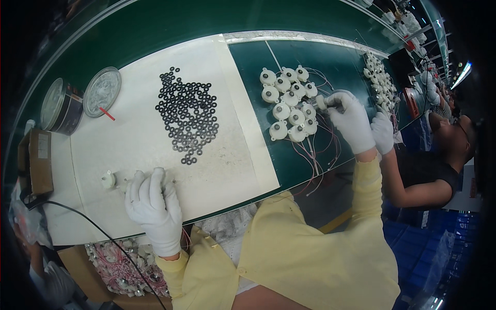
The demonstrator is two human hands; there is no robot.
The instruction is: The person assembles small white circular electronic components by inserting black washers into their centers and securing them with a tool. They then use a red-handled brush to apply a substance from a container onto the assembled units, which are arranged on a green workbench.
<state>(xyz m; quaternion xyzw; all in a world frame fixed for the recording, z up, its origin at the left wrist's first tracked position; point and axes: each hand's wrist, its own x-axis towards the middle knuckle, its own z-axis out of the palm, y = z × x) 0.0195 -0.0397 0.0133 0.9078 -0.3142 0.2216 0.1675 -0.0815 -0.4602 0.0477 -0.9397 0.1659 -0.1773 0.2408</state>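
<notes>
Right grip: your right hand (351, 116) seems to pinch a motor (321, 102) at the right edge of the cluster (281, 110), on the green counter (336, 57).
Left grip: your left hand (154, 209) curls over the white sheet (243, 165); can't tell if it's grasping anything, underside hidden.
Loose motor (108, 179): on the sheet, left of that hand.
Wires (311, 155): tangled, trailing toward you; lifting could snag them, dragging neighbours.
Rings (191, 116): loose; a wide left sweep might scatter them.
Co-worker's hand (382, 133): beside yours; fast pull-back risks a bump.
</notes>
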